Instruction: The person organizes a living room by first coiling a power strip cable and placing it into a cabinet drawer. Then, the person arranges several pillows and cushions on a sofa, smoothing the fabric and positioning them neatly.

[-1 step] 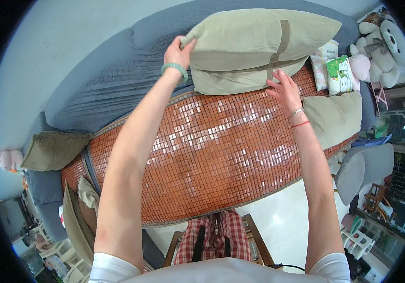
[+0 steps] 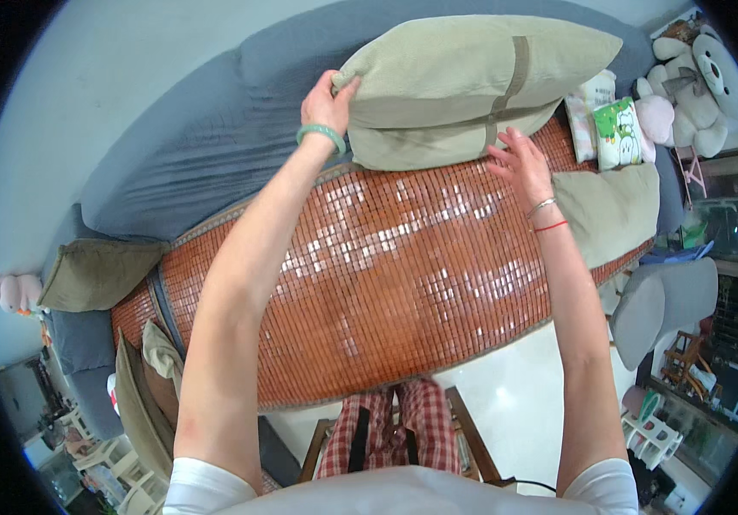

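Observation:
Two pale green cushions lean against the grey sofa back: a large upper one (image 2: 437, 73) with a brown stripe, and a lower one (image 2: 412, 150) partly beneath it. My left hand (image 2: 328, 107), wearing a green bangle, has its fingers closed on the left corner of the upper cushion. Near the lower cushion's right part is my right hand (image 2: 519, 163), its fingers spread and holding nothing. Whether its fingertips touch the fabric I cannot tell. Below both hands a reddish-brown tile-like seat mat (image 2: 403, 275) covers the sofa seat.
Right of my right hand lies another pale green cushion (image 2: 613, 210). Behind it are a small printed pillow (image 2: 618, 136) and a big teddy bear (image 2: 695, 90). An olive cushion (image 2: 103, 273) rests at the left end. A grey chair (image 2: 661, 300) stands at the right; a wooden stool (image 2: 476, 442) is by my legs.
My left hand has shifted very slightly down and right, still gripping the cushion's corner. Otherwise the scene looks almost the same.

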The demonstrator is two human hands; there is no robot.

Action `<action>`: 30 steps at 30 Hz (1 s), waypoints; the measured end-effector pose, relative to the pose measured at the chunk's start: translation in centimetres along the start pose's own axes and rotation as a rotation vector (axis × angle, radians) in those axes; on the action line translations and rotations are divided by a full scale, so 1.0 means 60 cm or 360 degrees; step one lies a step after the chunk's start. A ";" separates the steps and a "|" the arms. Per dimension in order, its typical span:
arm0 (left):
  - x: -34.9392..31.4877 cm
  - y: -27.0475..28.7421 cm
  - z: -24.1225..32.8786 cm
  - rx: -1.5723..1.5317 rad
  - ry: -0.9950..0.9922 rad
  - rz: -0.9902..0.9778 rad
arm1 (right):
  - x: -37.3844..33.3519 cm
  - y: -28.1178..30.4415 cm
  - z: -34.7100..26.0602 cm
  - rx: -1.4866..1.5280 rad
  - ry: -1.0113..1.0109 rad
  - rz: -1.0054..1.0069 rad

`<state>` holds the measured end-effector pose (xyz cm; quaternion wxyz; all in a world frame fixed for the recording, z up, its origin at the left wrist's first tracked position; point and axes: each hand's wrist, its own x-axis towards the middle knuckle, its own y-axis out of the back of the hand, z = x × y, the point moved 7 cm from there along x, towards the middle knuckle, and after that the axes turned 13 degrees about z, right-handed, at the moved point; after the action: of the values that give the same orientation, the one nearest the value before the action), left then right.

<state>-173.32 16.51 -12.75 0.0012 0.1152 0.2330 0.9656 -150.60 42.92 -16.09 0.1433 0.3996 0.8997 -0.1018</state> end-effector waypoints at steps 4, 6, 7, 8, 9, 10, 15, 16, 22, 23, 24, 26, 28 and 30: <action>-0.167 0.016 -0.013 -0.0188 0.0027 -0.0273 | -0.045 0.072 0.032 0.0100 -0.0154 0.0087; -0.249 0.015 -0.019 -0.0247 0.0106 -0.0378 | -0.052 0.148 0.072 0.0215 -0.0238 0.0207; -0.285 0.033 0.012 -0.0182 0.0145 -0.0426 | -0.066 0.176 0.089 0.0303 -0.0277 0.0269; -0.322 0.035 -0.016 -0.0144 0.0012 -0.0462 | -0.082 0.186 0.092 0.0320 -0.0256 0.0327; -0.354 0.051 -0.003 -0.0110 -0.0201 -0.0524 | -0.099 0.201 0.092 0.0313 -0.0233 0.0403; -0.396 0.047 -0.028 -0.0070 -0.0145 -0.0677 | -0.113 0.211 0.100 0.0375 -0.0254 0.0363; -0.565 0.040 -0.058 0.0151 -0.0317 -0.1028 | -0.188 0.347 0.258 0.0462 -0.0797 0.0360; -0.573 0.047 -0.045 0.0102 -0.0376 -0.0955 | -0.205 0.376 0.292 0.0388 -0.0757 0.0421; -0.568 0.146 0.091 0.0109 -0.0585 -0.0906 | -0.277 0.438 0.226 0.0053 -0.0491 0.0386; -0.579 0.181 0.117 0.0137 -0.0578 -0.1002 | -0.323 0.456 0.206 -0.0392 -0.0499 0.0367; -0.610 0.213 0.121 0.0052 -0.0538 -0.1121 | -0.369 0.473 0.184 -0.0881 -0.0506 0.0320; -0.680 0.273 0.116 0.0037 -0.0305 -0.1486 | -0.477 0.507 0.180 -0.1277 -0.0701 0.0048; -0.783 0.344 0.087 0.0178 -0.0008 -0.1904 | -0.604 0.497 0.214 -0.0764 -0.1307 -0.0201; -0.831 0.346 0.045 0.0425 0.0318 -0.2396 | -0.716 0.546 0.327 -0.1203 -0.1440 -0.0760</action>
<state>-123.09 -3.56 -12.13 0.6230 -0.1628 0.3622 0.6739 -95.15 29.03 -22.17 0.6138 0.0274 0.7882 0.0350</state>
